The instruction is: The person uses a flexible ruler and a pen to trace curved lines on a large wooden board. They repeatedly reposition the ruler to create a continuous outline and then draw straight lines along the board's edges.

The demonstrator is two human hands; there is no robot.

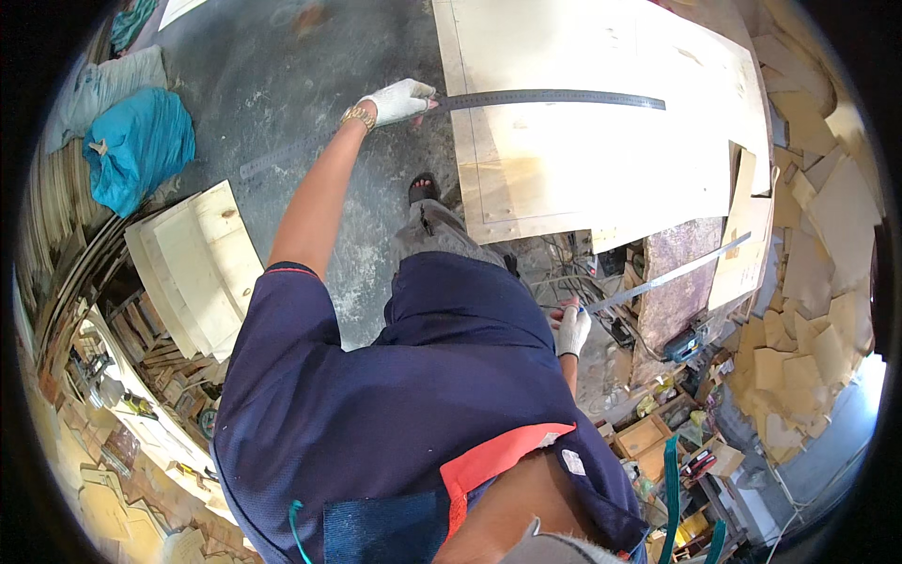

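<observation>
My left hand (400,102), in a white fingerless glove, grips a long dark steel ruler (550,99). The ruler crosses the left edge of a pale plywood sheet (521,141). A similar graduated strip (282,154) shows left of my forearm; my arm and hand hide whether it is the same ruler. Drawn lines run near the sheet's left and near edges. Low on my right side, my gloved right hand (574,330) holds a shiny steel ruler (669,271), which points outward to the right. A small blue item, too small to name, shows at its fingers.
Cables (578,282) and a blue-black power tool (685,343) lie right of me. Cardboard pieces (803,374) heap up farther right. Stacked plywood panels (197,268) and a tied blue sack (141,148) stand left. Wooden boxes (641,436) sit behind right.
</observation>
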